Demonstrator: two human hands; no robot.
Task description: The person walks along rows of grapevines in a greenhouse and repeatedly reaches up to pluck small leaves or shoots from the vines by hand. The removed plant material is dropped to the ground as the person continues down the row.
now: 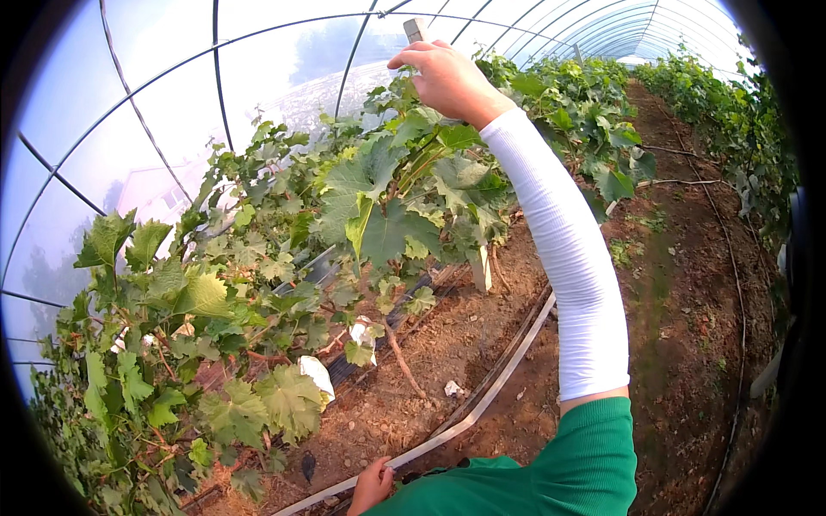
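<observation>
My right hand (pixel 447 82) is raised above the leaves, on an arm in a white sleeve and green shirt. Its fingers are bent and closed at the upper end of a pale squared post (pixel 416 31), which sticks up past the knuckles. The palm side is hidden. Just below it spread broad green grape leaves (pixel 400 228) of a vine. My left hand (pixel 372 488) hangs low at the bottom edge, beside a pale hose (pixel 447 434). Only part of it shows, and its fingers are mostly hidden.
Lower left, several white bags (pixel 317 377) hang among the vines. A path of brown soil (pixel 680 284) runs away on the right, with a thin dark line (pixel 731 258) along it and another vine row (pixel 731 112) beyond. Curved metal hoops (pixel 215 73) hold up clear sheeting.
</observation>
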